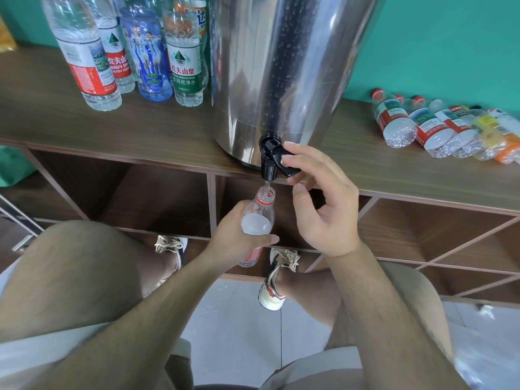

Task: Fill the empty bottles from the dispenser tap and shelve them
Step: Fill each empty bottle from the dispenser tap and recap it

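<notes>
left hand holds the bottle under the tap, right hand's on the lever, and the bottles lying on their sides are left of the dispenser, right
Not quite. The head view shows the lying bottles on the right of the dispenser, not the left. The rest holds: the left hand holds the bottle under the tap and the right hand is on the lever.
</notes>
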Demonstrator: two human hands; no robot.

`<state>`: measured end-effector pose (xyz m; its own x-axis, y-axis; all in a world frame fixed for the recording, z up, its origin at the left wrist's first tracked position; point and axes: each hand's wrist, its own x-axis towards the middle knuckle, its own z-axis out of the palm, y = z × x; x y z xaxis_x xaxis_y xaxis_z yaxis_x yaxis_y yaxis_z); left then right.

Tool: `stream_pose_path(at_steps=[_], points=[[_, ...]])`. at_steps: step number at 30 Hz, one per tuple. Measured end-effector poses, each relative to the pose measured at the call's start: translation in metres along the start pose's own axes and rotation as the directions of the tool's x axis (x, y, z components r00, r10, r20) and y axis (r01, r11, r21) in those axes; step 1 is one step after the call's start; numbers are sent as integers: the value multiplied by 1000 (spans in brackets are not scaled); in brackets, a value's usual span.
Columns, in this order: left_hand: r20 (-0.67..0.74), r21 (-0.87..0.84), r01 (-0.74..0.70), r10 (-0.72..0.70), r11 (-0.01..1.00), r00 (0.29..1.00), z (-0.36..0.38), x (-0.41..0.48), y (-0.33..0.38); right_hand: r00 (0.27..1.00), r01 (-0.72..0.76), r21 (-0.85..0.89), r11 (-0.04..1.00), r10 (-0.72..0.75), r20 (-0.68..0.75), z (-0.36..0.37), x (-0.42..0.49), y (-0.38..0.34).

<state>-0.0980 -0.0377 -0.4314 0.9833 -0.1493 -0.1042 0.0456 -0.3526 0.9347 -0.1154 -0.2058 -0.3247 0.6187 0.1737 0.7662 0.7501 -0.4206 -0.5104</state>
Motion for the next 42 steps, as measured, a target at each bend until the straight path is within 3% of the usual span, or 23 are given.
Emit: stream_pose_path(at_steps=[42], points=[[-5, 23, 3, -3, 1000, 1000, 0, -2, 3, 1000, -2, -19, 1000, 2, -1, 0, 1, 0]])
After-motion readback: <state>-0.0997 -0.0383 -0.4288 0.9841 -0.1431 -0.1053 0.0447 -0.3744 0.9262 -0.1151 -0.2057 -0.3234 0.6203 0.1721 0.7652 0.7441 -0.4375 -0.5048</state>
